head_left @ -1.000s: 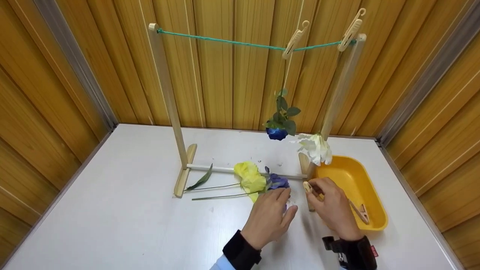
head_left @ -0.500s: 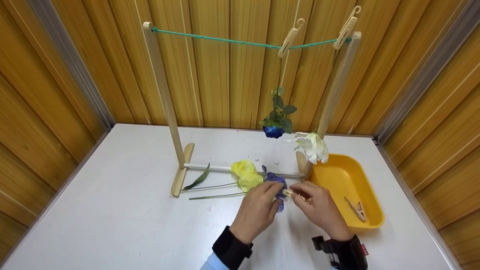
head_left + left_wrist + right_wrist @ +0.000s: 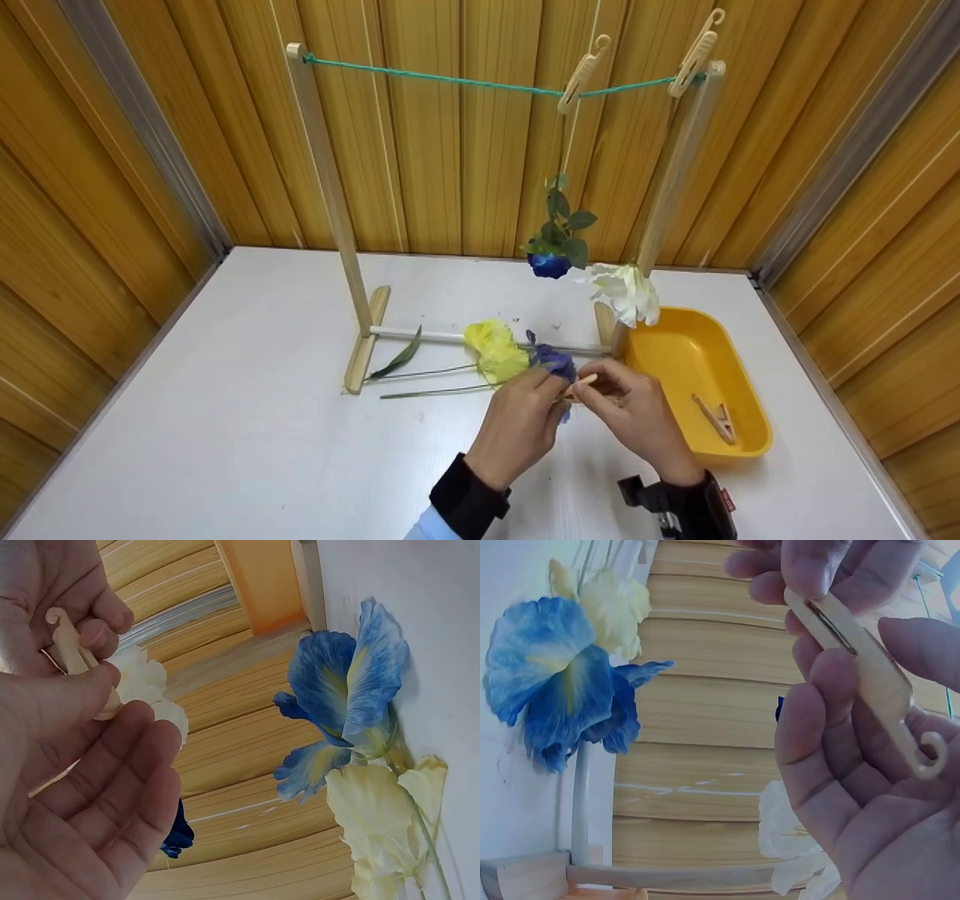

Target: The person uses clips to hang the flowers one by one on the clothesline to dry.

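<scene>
Both hands meet over the table's front middle around a beige clothespin (image 3: pixel 866 667) with a hooked end. My left hand (image 3: pixel 517 431) pinches its end away from the hook between thumb and fingers. My right hand (image 3: pixel 637 412) holds the clothespin nearer the hook, with fingers curled along its side. Just behind the hands lies a blue-purple iris-like flower (image 3: pixel 341 682), partly hidden in the head view. Beside it is a yellow flower (image 3: pixel 496 352), with stems pointing left. A blue rose (image 3: pixel 550 264) and a white flower (image 3: pixel 628 294) hang upside down from the line.
A wooden frame (image 3: pixel 326 187) carries a green cord (image 3: pixel 450 78) with two clothespins (image 3: pixel 576 75) clipped on it. At the right stands a yellow basin (image 3: pixel 694 337) holding another clothespin (image 3: pixel 714 418). Wood-patterned panels (image 3: pixel 427 172) enclose the white table (image 3: pixel 247 420).
The right hand has moved left from beside the basin, bringing the clothespin to the left hand. The left hand's fingers, earlier relaxed, now pinch the clothespin too.
</scene>
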`<state>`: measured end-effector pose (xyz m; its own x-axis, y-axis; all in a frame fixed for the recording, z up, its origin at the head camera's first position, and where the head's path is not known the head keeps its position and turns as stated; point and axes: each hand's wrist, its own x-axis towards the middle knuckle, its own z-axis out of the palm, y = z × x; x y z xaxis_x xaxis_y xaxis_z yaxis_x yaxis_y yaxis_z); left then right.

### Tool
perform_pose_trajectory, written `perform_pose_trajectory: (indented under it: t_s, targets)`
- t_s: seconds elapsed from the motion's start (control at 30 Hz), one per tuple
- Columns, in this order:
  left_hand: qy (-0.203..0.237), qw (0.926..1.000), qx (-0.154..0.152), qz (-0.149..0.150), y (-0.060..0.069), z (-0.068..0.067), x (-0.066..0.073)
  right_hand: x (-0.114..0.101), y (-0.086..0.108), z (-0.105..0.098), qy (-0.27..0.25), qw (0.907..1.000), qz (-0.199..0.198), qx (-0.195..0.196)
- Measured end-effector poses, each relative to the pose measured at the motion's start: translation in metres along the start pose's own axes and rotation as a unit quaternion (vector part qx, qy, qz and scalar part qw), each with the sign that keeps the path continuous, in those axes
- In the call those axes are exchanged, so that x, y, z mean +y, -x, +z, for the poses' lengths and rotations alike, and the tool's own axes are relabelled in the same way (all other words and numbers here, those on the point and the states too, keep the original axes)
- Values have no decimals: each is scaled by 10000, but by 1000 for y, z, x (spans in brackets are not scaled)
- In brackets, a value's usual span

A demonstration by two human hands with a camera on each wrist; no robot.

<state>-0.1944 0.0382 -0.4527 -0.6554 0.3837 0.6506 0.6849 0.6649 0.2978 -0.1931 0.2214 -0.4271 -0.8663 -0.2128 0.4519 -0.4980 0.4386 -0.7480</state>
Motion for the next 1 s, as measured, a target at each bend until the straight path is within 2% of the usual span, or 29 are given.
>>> perform_pose_trajectory:
  t_s: [0.3,0.5,0.63,0.83,1.0]
  targets:
    - [-6,9999,-114,-36,0,-1,3,-1,3,-5,-753,9967,1,-291]
    - [111,9982,-578,-110,0,0,4,-1,3,-5,-498,9983,-285,-130]
    - [199,9969,-746,-157,0,-1,2,1,3,-5,-276,9986,-451,-61]
    - [319,9967,-611,-435,1,-7,-13,3,2,-7,-335,9986,-406,-45]
    - [227,9955,-421,-816,4,-13,-33,1,3,-12,-320,9995,-26,-73]
